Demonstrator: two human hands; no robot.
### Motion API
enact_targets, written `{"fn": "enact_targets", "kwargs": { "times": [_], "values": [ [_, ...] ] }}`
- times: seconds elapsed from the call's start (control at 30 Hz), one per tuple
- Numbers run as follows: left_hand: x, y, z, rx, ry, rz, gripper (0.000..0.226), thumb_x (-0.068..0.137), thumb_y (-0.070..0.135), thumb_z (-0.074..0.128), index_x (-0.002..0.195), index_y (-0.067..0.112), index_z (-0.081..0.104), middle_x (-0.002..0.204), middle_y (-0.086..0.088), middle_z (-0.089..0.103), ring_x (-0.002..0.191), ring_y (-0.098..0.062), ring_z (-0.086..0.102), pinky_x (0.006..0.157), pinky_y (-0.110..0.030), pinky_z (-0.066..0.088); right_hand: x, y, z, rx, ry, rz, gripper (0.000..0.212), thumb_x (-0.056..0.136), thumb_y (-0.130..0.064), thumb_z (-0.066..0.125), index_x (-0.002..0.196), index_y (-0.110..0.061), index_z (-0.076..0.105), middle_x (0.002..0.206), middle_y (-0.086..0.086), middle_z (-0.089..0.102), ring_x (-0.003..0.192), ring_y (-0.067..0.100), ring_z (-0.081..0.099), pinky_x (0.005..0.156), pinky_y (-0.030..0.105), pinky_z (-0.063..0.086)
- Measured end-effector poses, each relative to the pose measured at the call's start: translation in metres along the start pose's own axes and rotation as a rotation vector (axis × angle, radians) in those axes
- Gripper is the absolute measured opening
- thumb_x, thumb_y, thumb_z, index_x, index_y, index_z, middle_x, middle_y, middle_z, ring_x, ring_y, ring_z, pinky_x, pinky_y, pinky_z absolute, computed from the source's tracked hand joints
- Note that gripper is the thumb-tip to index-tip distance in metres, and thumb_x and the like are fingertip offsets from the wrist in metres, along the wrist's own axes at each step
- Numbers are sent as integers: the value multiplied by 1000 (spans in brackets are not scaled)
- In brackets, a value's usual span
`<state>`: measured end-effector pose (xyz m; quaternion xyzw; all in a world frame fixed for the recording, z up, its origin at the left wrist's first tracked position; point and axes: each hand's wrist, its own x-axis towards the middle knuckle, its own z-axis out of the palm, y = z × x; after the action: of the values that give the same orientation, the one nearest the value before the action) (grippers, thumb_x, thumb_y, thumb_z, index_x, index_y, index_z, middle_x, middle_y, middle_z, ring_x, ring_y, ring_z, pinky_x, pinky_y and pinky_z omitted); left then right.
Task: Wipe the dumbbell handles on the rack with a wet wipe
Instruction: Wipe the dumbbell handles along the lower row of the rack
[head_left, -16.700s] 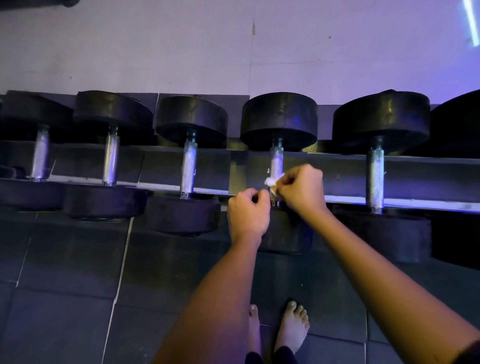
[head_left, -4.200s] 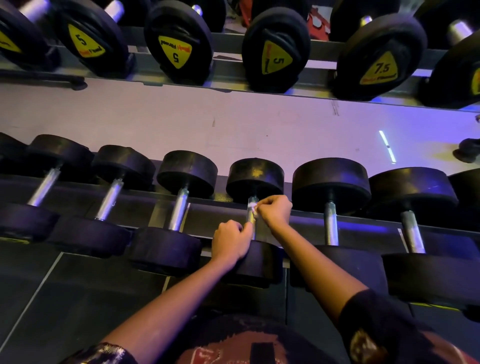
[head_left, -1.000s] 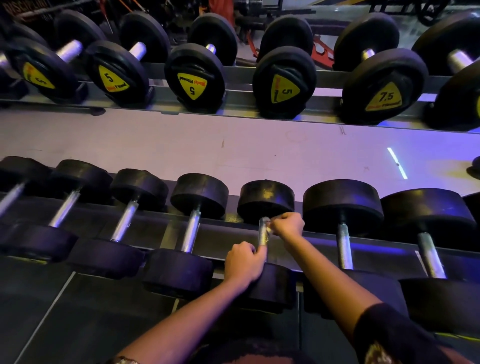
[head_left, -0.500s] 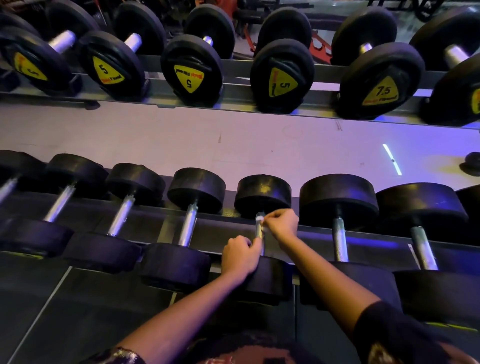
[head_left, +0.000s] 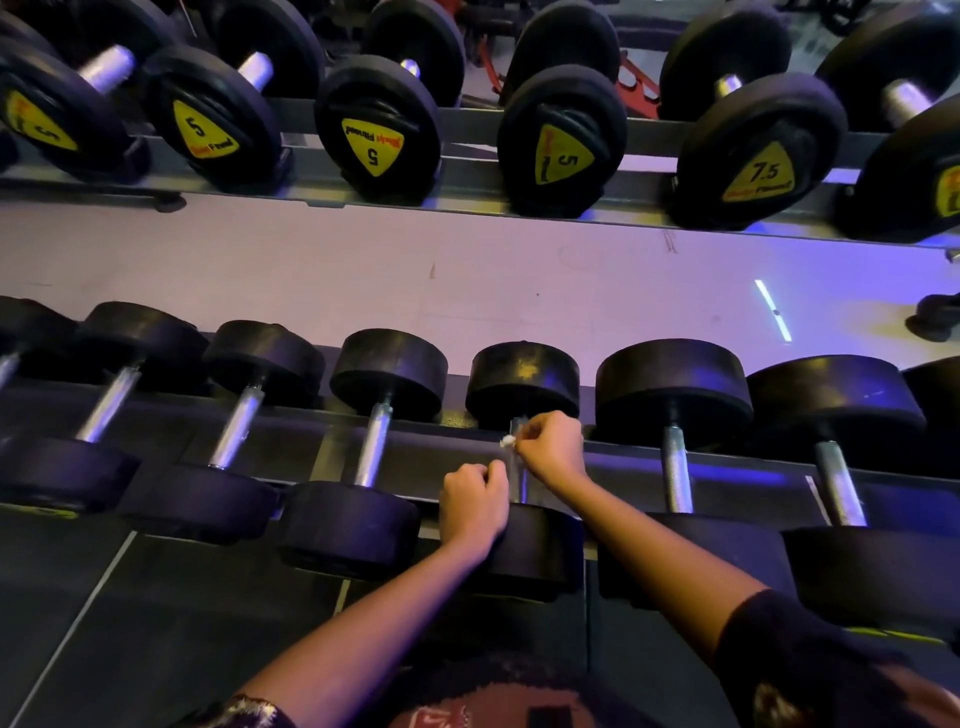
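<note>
The dumbbell (head_left: 522, 382) being cleaned sits on the lower rack (head_left: 301, 441), fifth from the left in a row of black round-headed weights. Its far head is scuffed with a yellowish smear. Its handle (head_left: 519, 486) is a short, shiny metal bar running away from the person, and only the lower part shows between the two hands.

The right hand (head_left: 553, 447) is at the far end of the handle, up against the far head. Its fingers (head_left: 530, 434) are bunched and pinch a small, crumpled white wet wipe (head_left: 507, 441) against the bar, with only a scrap of it poking out. The left hand (head_left: 474, 501) is curled into a loose fist just beside the near end of the handle, its wrist lying over the near head. I cannot tell whether it grips anything.

The neighbouring dumbbells (head_left: 374, 452) lie parallel on the same rack, their metal handles bare. Those to the right have bigger heads.

Above, a second rack (head_left: 467, 192) carries dumbbells end-on, their faces bearing yellow labels (head_left: 371, 145) marked 5, and one marked 7.5 (head_left: 761, 174). Between the two rows lies a pale surface (head_left: 311, 270) washed in purple-blue light, with a bright streak towards the right. Under the lower rack is a floor (head_left: 156, 623) of dark tiles with thin pale seams. A dark sleeve (head_left: 810, 660) covers the right upper arm.
</note>
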<state>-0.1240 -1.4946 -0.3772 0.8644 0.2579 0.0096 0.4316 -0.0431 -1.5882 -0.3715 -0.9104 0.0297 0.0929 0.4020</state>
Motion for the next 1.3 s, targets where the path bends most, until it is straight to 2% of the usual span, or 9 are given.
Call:
{"fn": "enact_targets", "kwargs": {
  "times": [0.1,0.2,0.37,0.57,0.7,0.87,0.97,1.13,1.3],
  "values": [
    [-2,2,-1,-2,-9,-8,41,93,28,44,61,10,62,66,-10,61,65,-25,56,58,-31,34,10,-7,-1,5,46,-33,13,86,-2,64,92,-8,74,87,2,69,84,11,62,78,22,50],
    [-4,4,-3,11,-22,-13,41,94,27,45,58,13,58,59,-3,54,58,-17,50,53,-30,31,6,1,1,-27,-12,-18,9,83,-4,67,82,-12,72,84,2,69,83,12,65,77,26,55],
    [-1,3,-3,29,-34,-29,39,92,30,45,62,11,62,68,-9,60,69,-27,55,60,-30,34,-21,27,2,-54,-171,93,5,74,-12,78,75,-12,74,79,2,72,78,11,68,77,30,58],
    [2,5,0,18,-55,-39,42,91,34,45,64,9,65,76,-15,67,77,-33,62,64,-34,41,-1,5,-5,72,-8,82,8,79,-7,75,74,-12,71,70,0,66,70,7,62,61,19,50],
    [1,5,-2,15,-63,-43,42,92,33,45,58,13,60,67,-8,62,68,-25,59,61,-30,38,17,2,-8,119,21,131,7,79,-7,76,73,-10,73,75,3,69,73,9,64,77,28,56],
    [2,4,-1,23,-44,-34,42,90,34,45,57,11,56,72,-16,65,73,-34,60,61,-34,38,-2,16,-5,56,-121,162,11,71,-5,80,66,-10,72,68,5,69,69,14,67,65,28,57],
    [3,4,1,26,-49,-29,42,89,34,45,59,9,61,74,-18,66,77,-36,61,64,-37,43,-19,28,-2,40,-172,204,7,67,-7,81,66,-10,74,69,5,72,69,14,69,67,29,58],
    [3,4,0,35,-46,-23,43,91,33,45,57,8,57,73,-19,63,78,-38,59,63,-34,36,-6,13,-5,136,3,156,7,77,-2,73,72,-7,74,71,7,70,63,8,61,63,23,51],
    [1,5,-1,26,-64,-32,44,90,34,44,53,12,53,65,-10,57,71,-32,59,60,-32,37,19,0,-7,161,86,152,5,78,-5,74,82,-7,76,82,5,72,77,10,63,73,24,49]
  ]
}}
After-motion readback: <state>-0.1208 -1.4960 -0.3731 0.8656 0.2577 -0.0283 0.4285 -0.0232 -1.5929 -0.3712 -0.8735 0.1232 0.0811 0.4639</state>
